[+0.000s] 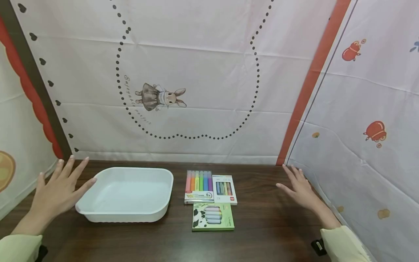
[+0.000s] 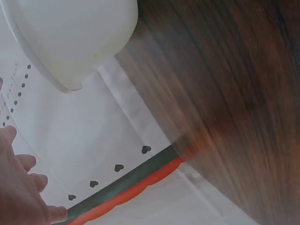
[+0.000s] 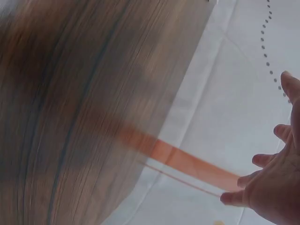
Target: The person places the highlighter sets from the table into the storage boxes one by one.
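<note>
Three packs of pens lie untouched toward the back edge of the dark wooden table, right of its middle: a pack of pastel highlighters and a small white marker pack side by side and touching, with a green panda pack just in front of them, toward the near edge. Left of the packs, close but apart from them, stands a white plastic tray, which holds nothing that can be seen.

Neither hand has hold of anything. The left hand is spread, fingers straight and fanned, at the tray's left rim near the table's back left corner; whether a fingertip touches the rim cannot be told from the head view, and the left wrist view shows the fingers apart from the tray's underside. The right hand is likewise flat with fingers straight, near the back right corner, well apart from the packs.

Judged from this layout, the handling has not begun: all packs sit closed on the table, none is in the tray, and every pick and placement is left to do.

Printed cloth with a rabbit figure and dotted lines hangs behind the table and along both sides.
</note>
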Demonstrator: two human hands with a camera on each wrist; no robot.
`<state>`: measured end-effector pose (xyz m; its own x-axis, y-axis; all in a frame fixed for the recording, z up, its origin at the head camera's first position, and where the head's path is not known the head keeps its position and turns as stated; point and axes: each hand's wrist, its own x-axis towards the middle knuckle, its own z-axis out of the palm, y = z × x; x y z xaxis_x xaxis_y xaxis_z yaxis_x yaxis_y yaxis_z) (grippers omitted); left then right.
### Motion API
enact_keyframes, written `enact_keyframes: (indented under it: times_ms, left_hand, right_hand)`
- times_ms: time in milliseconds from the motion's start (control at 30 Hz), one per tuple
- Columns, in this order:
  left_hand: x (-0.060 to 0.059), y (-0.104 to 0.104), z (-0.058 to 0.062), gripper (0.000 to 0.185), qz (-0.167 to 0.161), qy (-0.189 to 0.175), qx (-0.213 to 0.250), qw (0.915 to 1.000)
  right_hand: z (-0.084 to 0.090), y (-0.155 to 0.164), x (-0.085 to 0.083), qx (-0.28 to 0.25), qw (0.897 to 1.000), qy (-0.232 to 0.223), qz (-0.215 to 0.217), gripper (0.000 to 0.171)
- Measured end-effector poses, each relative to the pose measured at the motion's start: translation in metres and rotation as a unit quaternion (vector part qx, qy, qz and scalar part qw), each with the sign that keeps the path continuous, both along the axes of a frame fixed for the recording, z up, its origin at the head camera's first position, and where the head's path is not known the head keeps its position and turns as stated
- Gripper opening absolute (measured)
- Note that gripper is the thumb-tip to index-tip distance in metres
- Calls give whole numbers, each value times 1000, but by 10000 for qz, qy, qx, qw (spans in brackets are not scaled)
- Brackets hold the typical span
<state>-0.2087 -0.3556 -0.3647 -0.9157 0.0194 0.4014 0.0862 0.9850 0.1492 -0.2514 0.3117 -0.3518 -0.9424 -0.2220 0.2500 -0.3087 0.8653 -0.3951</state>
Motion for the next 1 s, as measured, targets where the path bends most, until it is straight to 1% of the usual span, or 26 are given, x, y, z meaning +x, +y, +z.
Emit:
enact_keyframes:
  times_ms: [133, 200, 333, 400, 567, 700, 867, 1000]
  left_hand:
    - [1, 0, -3, 77, -117, 33, 198, 9997]
    - [1, 0, -6, 78, -175, -8, 325, 9993]
    - [1, 0, -12, 80, -190, -147, 488, 9985]
    - [0, 0, -14, 81, -275, -199, 623, 9975]
    - [-1, -2, -18, 82, -630, -477, 1012, 9917]
    - [-1, -2, -21, 82, -765, -703, 1214, 9872]
    - [-1, -1, -22, 84, -775, -833, 1264, 9854]
    - [-1, -2, -23, 86, -773, -1005, 1324, 9831]
  right_hand:
    - [0, -8, 1, -497, 9982, -99, 334, 74]
    - [0, -13, 2, -706, 9963, -176, 450, 74]
    - [-2, -22, 4, -961, 9930, -259, 632, 73]
    - [-3, -27, 6, -1094, 9909, -344, 699, 73]
    - [-6, -38, 10, -1465, 9832, -605, 909, 72]
    - [-10, -46, 12, -1675, 9773, -698, 1090, 71]
    - [-15, -56, 14, -1933, 9678, -822, 1386, 69]
    - [-19, -63, 15, -1986, 9630, -1059, 1483, 69]
